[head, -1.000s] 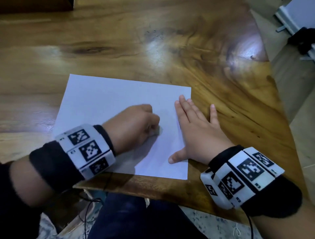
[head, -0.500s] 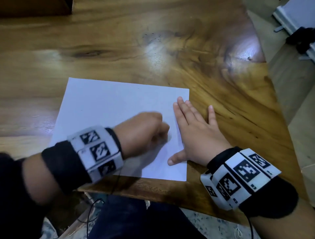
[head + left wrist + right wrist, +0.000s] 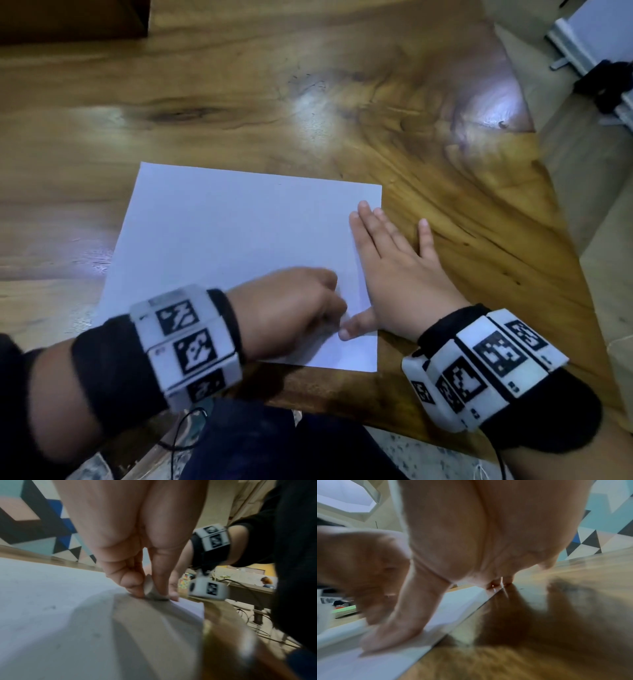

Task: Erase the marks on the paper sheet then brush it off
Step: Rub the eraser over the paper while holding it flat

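Note:
A white paper sheet lies on the wooden table near its front edge. My left hand is curled over the sheet's lower right part and pinches a small white eraser down against the paper. My right hand lies flat with straight fingers across the sheet's right edge, thumb on the paper and little finger on the wood. In the right wrist view that thumb presses the sheet. A few faint grey specks show on the paper in the left wrist view.
The table's front edge runs just below the sheet, with my dark trousers under it. The table's right edge slopes off toward a tiled floor. A black and white object lies at the far right.
My left hand with the eraser has slid right and toward me across the sheet, ending close to my right thumb. The right hand stays flat on the sheet's edge.

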